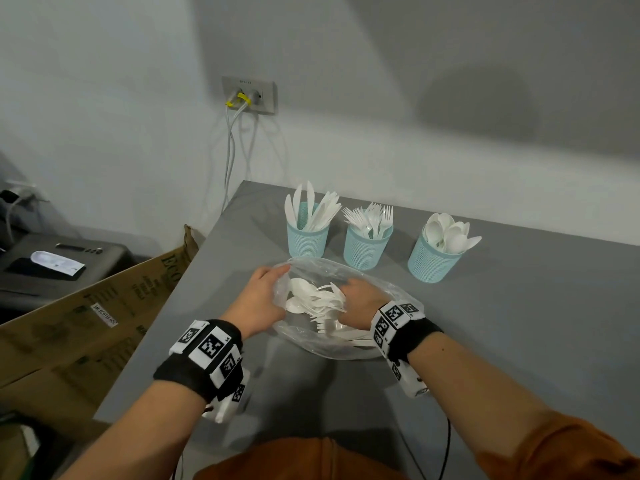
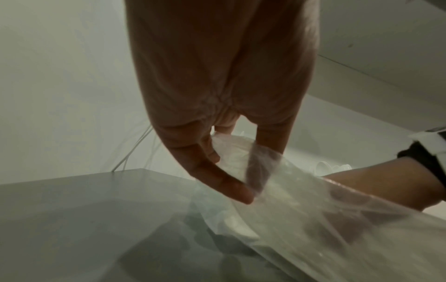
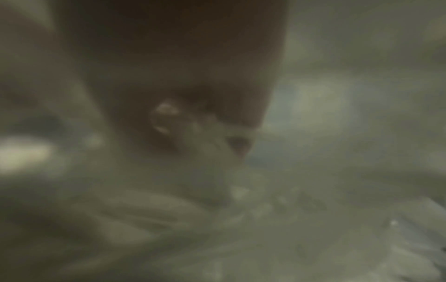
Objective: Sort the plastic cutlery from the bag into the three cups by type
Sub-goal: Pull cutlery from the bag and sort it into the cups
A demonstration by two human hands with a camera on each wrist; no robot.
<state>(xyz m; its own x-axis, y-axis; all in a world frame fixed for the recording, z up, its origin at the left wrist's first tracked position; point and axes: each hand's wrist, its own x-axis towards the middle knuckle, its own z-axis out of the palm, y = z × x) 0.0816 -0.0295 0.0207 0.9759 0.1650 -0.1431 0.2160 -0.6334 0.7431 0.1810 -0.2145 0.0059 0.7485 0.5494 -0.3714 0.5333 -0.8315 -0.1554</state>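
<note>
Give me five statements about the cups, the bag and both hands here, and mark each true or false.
1. The knives stand in the leftmost cup. True.
2. The spoons fill the middle cup. False: it holds forks; the spoons are in the rightmost cup.
3. The left hand pinches the rim of the clear bag. True.
4. The right hand rests on the bare table. False: it reaches into the bag.
5. The bag is emptied. False: white cutlery lies inside.
</note>
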